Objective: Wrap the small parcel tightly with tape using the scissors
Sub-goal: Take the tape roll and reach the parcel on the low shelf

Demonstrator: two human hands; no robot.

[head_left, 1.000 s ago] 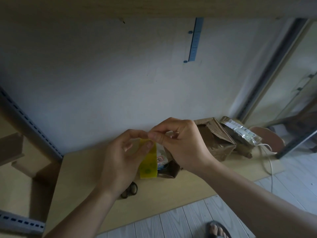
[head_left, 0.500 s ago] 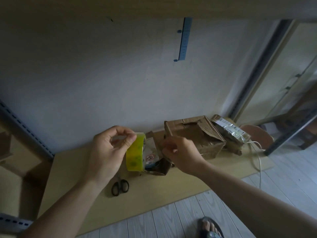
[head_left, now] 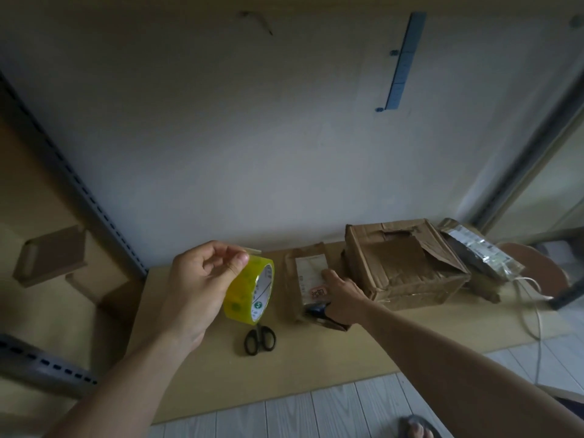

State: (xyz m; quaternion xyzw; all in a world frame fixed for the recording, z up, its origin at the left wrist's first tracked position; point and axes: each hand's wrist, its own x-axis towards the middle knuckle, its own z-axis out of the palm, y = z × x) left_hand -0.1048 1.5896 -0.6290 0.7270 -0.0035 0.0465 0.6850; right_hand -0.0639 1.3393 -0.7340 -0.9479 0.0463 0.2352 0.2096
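While the left hand (head_left: pixel 202 279) pinches the tape roll (head_left: pixel 249 289), the right hand (head_left: pixel 341 295) lies flat-fingered on the small parcel (head_left: pixel 308 273). It looks light and crumpled: grip its sides.

My left hand (head_left: pixel 196 289) holds the roll of yellow tape (head_left: pixel 243 298) on edge above the wooden board (head_left: pixel 189 358), its white printed core facing right and its loose end pinched at the top. The small brown parcel (head_left: pixel 300 279), bearing a pale label with a red mark, lies flat on the board under my right hand (head_left: pixel 343 295). The black-handled scissors (head_left: pixel 259 340) lie closed before them, handles toward me and blades hidden behind the roll.
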